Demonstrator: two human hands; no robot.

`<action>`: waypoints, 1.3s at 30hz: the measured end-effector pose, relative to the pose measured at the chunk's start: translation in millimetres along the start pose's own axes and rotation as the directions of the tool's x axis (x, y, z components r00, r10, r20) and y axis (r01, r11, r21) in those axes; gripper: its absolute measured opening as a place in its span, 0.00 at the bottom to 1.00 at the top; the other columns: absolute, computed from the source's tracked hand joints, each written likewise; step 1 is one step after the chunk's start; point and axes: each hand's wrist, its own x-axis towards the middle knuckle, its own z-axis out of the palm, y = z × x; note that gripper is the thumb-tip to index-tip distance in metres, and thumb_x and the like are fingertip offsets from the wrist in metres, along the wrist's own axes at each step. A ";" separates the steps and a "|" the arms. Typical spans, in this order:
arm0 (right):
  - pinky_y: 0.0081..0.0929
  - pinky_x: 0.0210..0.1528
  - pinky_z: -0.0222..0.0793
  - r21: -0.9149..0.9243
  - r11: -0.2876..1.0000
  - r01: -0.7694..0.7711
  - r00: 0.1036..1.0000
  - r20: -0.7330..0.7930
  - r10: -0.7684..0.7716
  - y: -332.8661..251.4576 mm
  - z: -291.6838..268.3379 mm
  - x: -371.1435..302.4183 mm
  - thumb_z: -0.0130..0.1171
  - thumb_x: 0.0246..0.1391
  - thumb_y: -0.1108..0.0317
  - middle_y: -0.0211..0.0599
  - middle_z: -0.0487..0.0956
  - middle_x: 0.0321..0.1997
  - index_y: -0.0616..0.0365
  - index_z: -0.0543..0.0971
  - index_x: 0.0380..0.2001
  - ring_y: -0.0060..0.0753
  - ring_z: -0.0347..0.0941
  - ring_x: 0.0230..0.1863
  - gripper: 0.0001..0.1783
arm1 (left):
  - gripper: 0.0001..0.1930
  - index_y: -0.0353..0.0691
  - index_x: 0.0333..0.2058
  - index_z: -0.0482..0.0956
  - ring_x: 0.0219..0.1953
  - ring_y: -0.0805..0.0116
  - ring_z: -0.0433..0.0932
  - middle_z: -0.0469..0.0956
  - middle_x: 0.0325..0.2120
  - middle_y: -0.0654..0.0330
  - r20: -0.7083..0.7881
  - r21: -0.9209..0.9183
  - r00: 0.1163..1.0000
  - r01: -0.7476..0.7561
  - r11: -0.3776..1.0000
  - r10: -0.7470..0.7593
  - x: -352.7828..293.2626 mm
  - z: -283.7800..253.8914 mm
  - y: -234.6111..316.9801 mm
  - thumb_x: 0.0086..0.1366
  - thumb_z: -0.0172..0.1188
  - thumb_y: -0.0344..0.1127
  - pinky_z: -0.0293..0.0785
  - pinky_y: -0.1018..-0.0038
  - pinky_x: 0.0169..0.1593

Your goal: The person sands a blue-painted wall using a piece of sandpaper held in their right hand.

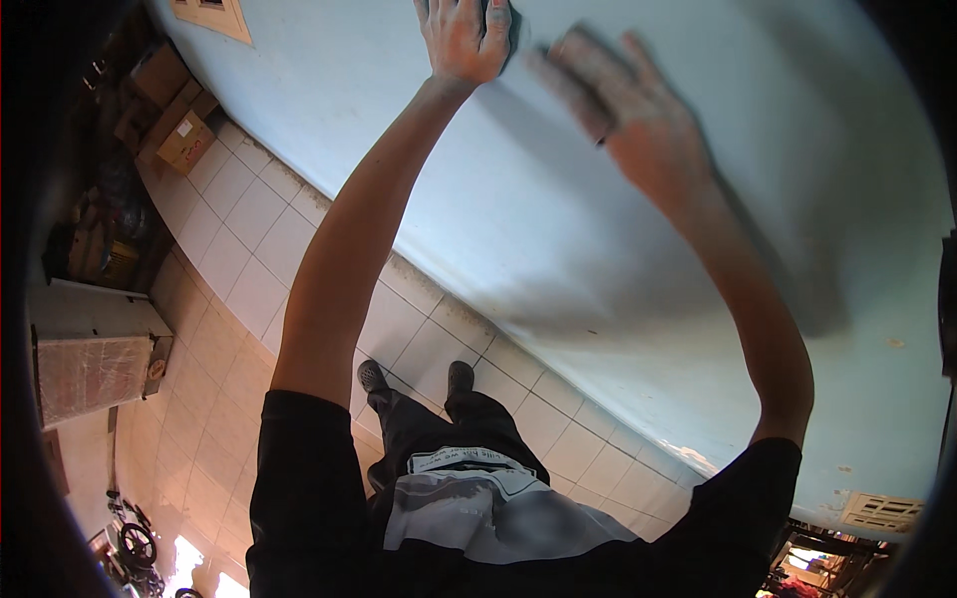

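In the head view, the work centres on the pale blue wall (558, 229), which rises from the tiled floor (254, 214) in front of the person. With both hands up at it, the work seems under way rather than finished. No line parts a finished stretch from an unfinished one, so the share done cannot be told. Small tan marks (894, 342) show toward the wall's right end, and a flaking patch (688, 455) lies along its lower edge; whether these count as left to do is unclear.

The left hand (466, 40) is laid out flat at the wall, fingers extended and partly cut off by the frame; nothing is clearly held. The right hand (638, 115) is blurred close to the wall, its fingers seemingly stretched out; whether it touches the surface or has something thin under the fingers cannot be told.

As for containers, a cardboard box (186, 142) sits on the floor near the wall's left end, with more boxes (161, 75) behind it. Their contents are not visible. Farther from the wall's lower edge, clear wrapping covers a panel (95, 377).
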 end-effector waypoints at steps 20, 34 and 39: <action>0.37 0.81 0.47 -0.207 0.967 0.151 0.987 0.083 -0.136 -16.1 15.8 -8.4 0.58 0.58 0.65 0.20 0.75 0.67 0.42 0.79 0.61 0.18 0.64 0.72 0.26 | 0.29 0.40 0.71 0.62 0.75 0.43 0.50 0.55 0.73 0.45 0.057 -0.129 0.998 -0.005 0.992 0.012 -15.0 -23.1 16.4 0.77 0.37 0.45 0.38 0.43 0.75; 0.34 0.79 0.56 0.043 0.916 0.398 0.917 0.019 -0.399 49.0 -46.2 -10.3 0.66 0.55 0.65 0.23 0.80 0.59 0.49 0.84 0.48 0.26 0.72 0.65 0.16 | 0.25 0.33 0.56 0.70 0.57 0.44 0.73 0.64 0.67 0.40 0.200 -0.211 0.978 -0.013 0.977 0.056 -86.9 -36.8 103.8 0.63 0.67 0.32 0.73 0.60 0.54; 0.34 0.80 0.49 -0.288 0.918 0.271 0.962 0.045 -0.270 64.1 -75.0 -3.8 0.63 0.58 0.50 0.19 0.72 0.69 0.43 0.79 0.57 0.24 0.60 0.74 0.25 | 0.19 0.33 0.45 0.71 0.43 0.60 0.75 0.71 0.62 0.43 0.095 -0.057 0.972 0.219 0.974 -0.214 -81.3 -35.0 123.9 0.60 0.71 0.25 0.73 0.70 0.43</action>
